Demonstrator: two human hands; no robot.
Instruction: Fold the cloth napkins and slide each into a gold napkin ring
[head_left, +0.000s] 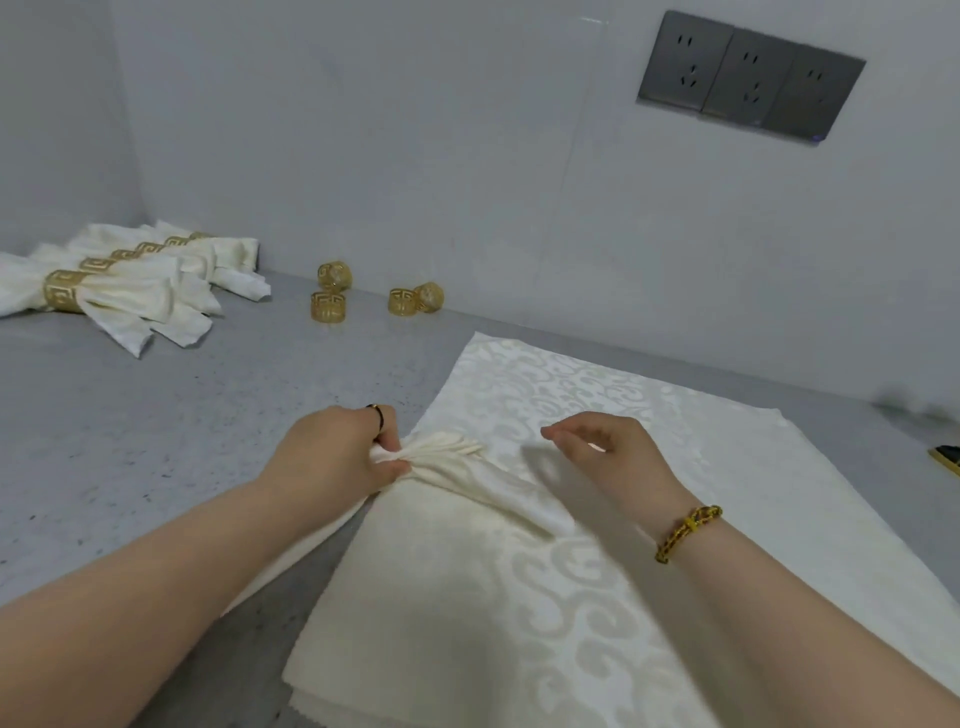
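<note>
Napkin (457, 587) pleats pinched in left fingers (390, 469) — right fingers (560, 434) loosely curled, empty, beside.

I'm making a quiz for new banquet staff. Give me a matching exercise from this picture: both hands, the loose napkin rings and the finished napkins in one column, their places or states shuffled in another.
Column one
1. left hand
2. right hand
3. loose gold napkin rings
4. ringed napkins

Column two
a. in a row at the far left of the counter
b. pinches the gathered pleats of the napkin
c. empty, near the wall
d. over the napkin, holding nothing

Pairs: 1-b; 2-d; 3-c; 4-a
</note>
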